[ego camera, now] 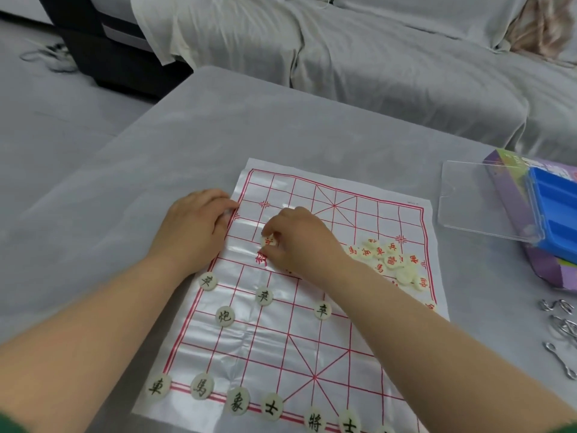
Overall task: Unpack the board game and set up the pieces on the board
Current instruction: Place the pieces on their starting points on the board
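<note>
Paper board [281, 348], printed with a red grid, lying flat on the grey-covered desk [156, 170] toward its near edge. The right hand [299, 242] pinches one round cream piece with red lettering [268, 241] between thumb and fingertips, just above the board's central band on its left half. The left hand [193, 223] lies at the board's left margin, fingers bent and close together, tips on the sheet's border; whether they pinch the sheet or only press it cannot be told. Black-lettered pieces stand on the near half: a row along the near margin [239, 401], three pieces [264, 295] in a line farther up, and one [224, 315] between the two ranks on the left. A loose heap of red-lettered pieces [390, 260] lies on the board's right side. At the desk's right edge are a clear lid [487, 201], a blue tray [555, 220] and a purple box [512, 198] beneath them; metal wire loops [559, 323] lie nearer along the same edge. A cloth-draped sofa [374, 57] stands beyond the far edge.
</note>
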The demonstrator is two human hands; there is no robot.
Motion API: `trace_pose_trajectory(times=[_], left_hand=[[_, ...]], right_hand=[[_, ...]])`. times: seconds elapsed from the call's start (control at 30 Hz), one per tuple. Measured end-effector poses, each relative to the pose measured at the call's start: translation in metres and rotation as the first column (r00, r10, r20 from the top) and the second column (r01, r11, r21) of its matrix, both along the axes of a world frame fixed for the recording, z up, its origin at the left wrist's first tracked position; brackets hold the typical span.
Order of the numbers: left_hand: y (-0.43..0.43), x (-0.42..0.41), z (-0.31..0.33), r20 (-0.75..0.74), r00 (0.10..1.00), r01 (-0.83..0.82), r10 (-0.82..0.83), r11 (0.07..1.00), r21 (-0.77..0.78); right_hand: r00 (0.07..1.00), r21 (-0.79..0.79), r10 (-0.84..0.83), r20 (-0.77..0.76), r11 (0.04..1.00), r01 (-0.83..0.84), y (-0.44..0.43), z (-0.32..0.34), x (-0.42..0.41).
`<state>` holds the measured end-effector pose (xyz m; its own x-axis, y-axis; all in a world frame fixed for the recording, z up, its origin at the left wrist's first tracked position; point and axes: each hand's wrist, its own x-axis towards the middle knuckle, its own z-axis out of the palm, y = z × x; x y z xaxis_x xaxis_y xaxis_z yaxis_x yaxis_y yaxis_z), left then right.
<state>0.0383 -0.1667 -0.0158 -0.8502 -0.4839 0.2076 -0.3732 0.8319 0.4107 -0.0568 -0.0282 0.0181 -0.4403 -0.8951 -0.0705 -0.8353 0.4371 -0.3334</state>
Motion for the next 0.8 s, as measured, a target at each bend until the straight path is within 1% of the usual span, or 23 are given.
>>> trace_pose_trajectory(times=[0.07, 0.23, 0.33, 0.63, 0.8], left_hand=[[-0.002, 0.001, -0.001, -0.007, 1.0, -0.004, 0.004, 1.0, 0.008], [-0.003, 0.001, -0.002, -0.016, 1.0, 0.013, -0.013, 1.0, 0.0], [-0.003, 0.0, 0.0, 0.001, 1.0, 0.0, 0.0, 1.0, 0.013], [-0.003, 0.0, 0.0, 0.012, 1.0, -0.002, 0.001, 0.999, 0.034], [-0.004, 0.0, -0.003, -0.023, 1.0, 0.0, 0.001, 1.0, 0.014]], right_hand=[[1.0, 0.007, 0.0, 0.021, 1.0, 0.0, -0.002, 0.0, -0.001], [0.989, -0.013, 0.025, 0.143, 1.0, -0.024, 0.009, 0.004, -0.005], [0.985, -0.005, 0.055, 0.166, 0.998, -0.055, 0.006, 0.004, -0.007], [0.989, -0.01, 0.034, 0.144, 0.999, -0.032, -0.002, 0.002, -0.005], [0.998, -0.003, -0.013, 0.061, 1.0, 0.013, -0.018, -0.001, 0.001]])
